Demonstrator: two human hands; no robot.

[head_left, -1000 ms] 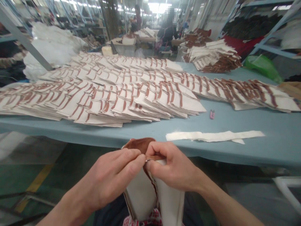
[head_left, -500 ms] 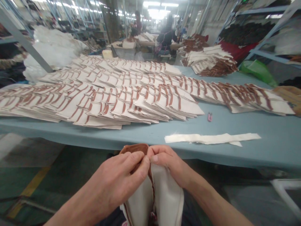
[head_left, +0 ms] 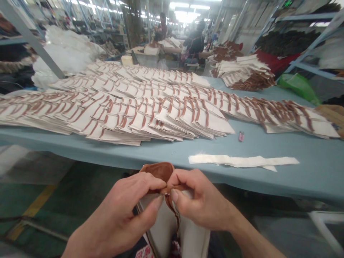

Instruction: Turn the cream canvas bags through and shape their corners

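A sewn piece of white material with brown lining [head_left: 161,222] hangs between my knees and my hands, in front of the table edge. My left hand [head_left: 126,211] pinches its upper edge on one side of a seam. My right hand [head_left: 197,197] pinches the same edge just right of the seam, thumb and finger curled over it. Both sets of fingertips almost meet at the seam. Brown lining [head_left: 159,170] shows open behind my fingers. Below, the white panels part along a dark raw seam.
The blue-covered table [head_left: 161,154] carries long overlapping rows of white-and-brown pieces [head_left: 150,114]. Pale fabric strips [head_left: 242,160] and small pink thread snips [head_left: 241,136] lie nearer. Behind are another pile [head_left: 244,71], a green bag [head_left: 298,86] and a person [head_left: 194,44].
My fingers have moved slightly down and turned the top edge, so brown lining now shows at the seam between them. My right thumb sits lower. The view has shifted a little.
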